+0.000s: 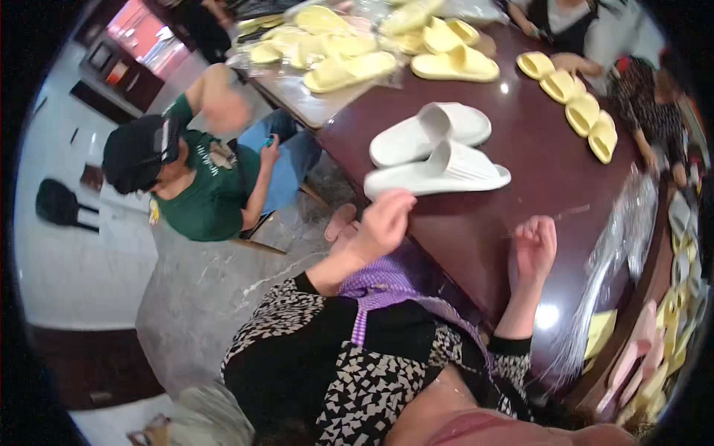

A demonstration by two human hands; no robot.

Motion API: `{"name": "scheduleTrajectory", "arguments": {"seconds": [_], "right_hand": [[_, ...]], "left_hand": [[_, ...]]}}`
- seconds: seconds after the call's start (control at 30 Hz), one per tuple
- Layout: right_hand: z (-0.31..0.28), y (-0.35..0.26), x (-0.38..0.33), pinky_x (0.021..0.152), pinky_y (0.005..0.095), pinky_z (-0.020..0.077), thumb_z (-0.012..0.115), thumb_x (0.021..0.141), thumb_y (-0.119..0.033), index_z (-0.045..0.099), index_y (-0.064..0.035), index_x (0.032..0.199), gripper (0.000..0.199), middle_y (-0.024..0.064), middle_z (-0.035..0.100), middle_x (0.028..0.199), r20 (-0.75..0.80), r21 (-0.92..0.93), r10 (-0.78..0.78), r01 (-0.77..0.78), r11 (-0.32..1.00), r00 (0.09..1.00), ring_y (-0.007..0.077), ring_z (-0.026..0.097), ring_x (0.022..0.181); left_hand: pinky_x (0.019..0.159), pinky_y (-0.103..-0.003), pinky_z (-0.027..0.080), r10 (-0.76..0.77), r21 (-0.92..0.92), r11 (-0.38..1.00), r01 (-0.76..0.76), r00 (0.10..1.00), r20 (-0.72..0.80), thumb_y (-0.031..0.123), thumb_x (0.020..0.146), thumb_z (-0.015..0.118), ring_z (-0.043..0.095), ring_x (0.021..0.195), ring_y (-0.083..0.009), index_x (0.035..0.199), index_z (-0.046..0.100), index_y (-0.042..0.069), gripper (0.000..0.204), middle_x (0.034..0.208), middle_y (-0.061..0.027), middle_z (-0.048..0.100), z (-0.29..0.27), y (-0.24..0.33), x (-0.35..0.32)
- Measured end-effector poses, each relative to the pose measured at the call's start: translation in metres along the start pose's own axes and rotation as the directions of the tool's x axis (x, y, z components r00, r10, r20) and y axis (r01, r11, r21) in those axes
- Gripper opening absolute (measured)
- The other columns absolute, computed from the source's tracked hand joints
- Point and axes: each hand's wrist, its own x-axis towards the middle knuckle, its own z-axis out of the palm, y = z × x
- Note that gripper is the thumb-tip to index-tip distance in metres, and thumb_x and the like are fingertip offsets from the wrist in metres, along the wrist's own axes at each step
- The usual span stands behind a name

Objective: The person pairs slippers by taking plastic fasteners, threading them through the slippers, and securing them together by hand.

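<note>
A pair of white slippers lies side by side on the dark red table (476,253), the far slipper (405,141) partly behind the near slipper (465,169). My left hand (383,224) is closed, fingers bent together, just in front of the near slipper's heel; whether it touches the slipper or pinches anything cannot be made out. My right hand (535,247) is raised over the table to the right, fingers curled in. A faint thin strand (573,211) shows beside it. Whatever the curled fingers hold, if anything, is too small to name.
Yellow slippers (349,70) lie heaped at the far left; more yellow slippers (582,114) stand in a row at the far right. A bundle of clear plastic strips (606,275) lies right. Slippers (638,346) line the right edge. A seated person (212,178) works at left; others sit across.
</note>
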Motion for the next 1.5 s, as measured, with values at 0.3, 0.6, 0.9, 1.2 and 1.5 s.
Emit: {"name": "scheduleTrajectory", "arguments": {"seconds": [0.3, 0.6, 0.9, 1.2, 1.5], "right_hand": [[-0.003, 0.004, 0.017, 0.06, 0.0309, 0.0492, 0.055, 0.088, -0.014, 0.055, -0.0035, 0.085, 0.011, 0.0042, 0.052, 0.071, -0.201, -0.043, -0.02, 0.011, 0.999, 0.979, 0.0108, 0.05, 0.06], [-0.009, 0.0, 0.01, 0.061, 0.031, 0.0486, 0.055, 0.088, -0.015, 0.054, -0.0047, 0.083, 0.011, 0.0045, 0.051, 0.071, -0.203, -0.002, -0.038, 0.039, 0.999, 0.979, 0.0122, 0.049, 0.06], [-0.005, -0.023, 0.008, 0.056, 0.0293, 0.0495, 0.057, 0.087, -0.012, 0.055, -0.0033, 0.084, 0.009, 0.0051, 0.054, 0.072, -0.221, -0.107, -0.102, 0.08, 0.991, 0.97, 0.0106, 0.051, 0.057], [-0.008, -0.054, -0.023, 0.051, 0.0239, 0.0468, 0.06, 0.084, -0.011, 0.058, -0.0015, 0.082, 0.01, 0.0062, 0.059, 0.071, -0.314, -0.352, -0.079, -0.039, 0.935, 0.946, 0.0114, 0.054, 0.052], [0.025, -0.063, -0.029, 0.048, 0.0213, 0.0442, 0.061, 0.083, -0.01, 0.058, -0.0018, 0.081, 0.009, 0.005, 0.059, 0.068, -0.275, -0.452, -0.086, -0.05, 0.891, 0.958, 0.0093, 0.053, 0.051]], "left_hand": [[0.087, -0.041, 0.042, 0.095, 0.216, 0.964, -0.157, 0.958, 0.272, 0.009, 0.072, 0.066, 0.051, 0.104, -0.0337, 0.106, 0.053, -0.002, 0.038, 0.109, -0.0184, 0.054, 0.005, -0.032, 0.066], [0.086, -0.046, 0.041, -0.098, 0.408, 0.899, -0.158, 0.835, 0.541, 0.03, 0.07, 0.067, 0.05, 0.101, -0.0382, 0.101, 0.051, -0.005, 0.05, 0.107, -0.0227, 0.054, 0.111, -0.076, 0.123], [0.073, -0.047, 0.046, -0.148, 0.2, 0.979, 0.033, 0.794, 0.59, 0.029, 0.075, 0.062, 0.057, 0.08, -0.0411, 0.086, 0.055, -0.006, 0.037, 0.085, -0.0243, 0.059, 0.188, -0.007, 0.093], [0.051, -0.026, 0.045, -0.099, -0.364, 0.819, 0.443, 0.734, 0.672, 0.017, 0.084, 0.06, 0.057, 0.058, -0.0172, 0.093, 0.058, -0.005, 0.023, 0.079, -0.0149, 0.063, 0.154, 0.064, 0.059], [0.045, -0.021, 0.041, -0.04, -0.282, 0.215, 0.935, 0.297, 0.954, 0.009, 0.087, 0.056, 0.054, 0.054, -0.008, 0.095, 0.059, -0.003, 0.015, 0.08, -0.0097, 0.064, 0.128, 0.077, 0.043]]}}
